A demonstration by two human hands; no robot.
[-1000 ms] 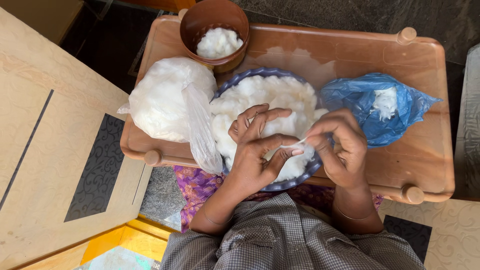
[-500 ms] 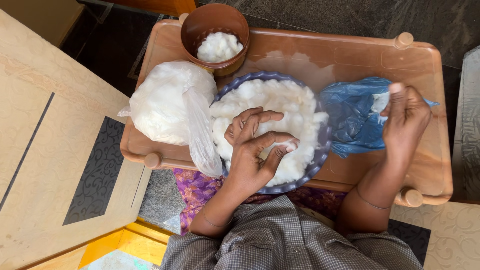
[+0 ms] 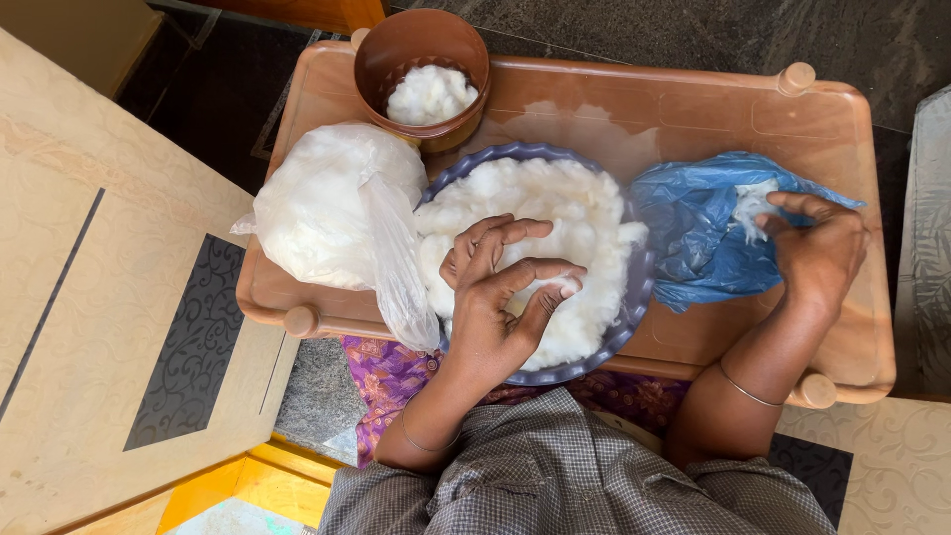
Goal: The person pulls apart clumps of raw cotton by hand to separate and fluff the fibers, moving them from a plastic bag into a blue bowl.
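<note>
Head view is showing the left hand [image 3: 495, 307] pinching a tuft from the cotton [image 3: 555, 213] heaped in the plate [image 3: 634, 307], while the right hand [image 3: 817, 253], fingers curled, is reaching into the blue bag [image 3: 693, 228], probably dropping a rolled wick; drawing another tuft calls for both hands meeting over the plate.
</note>
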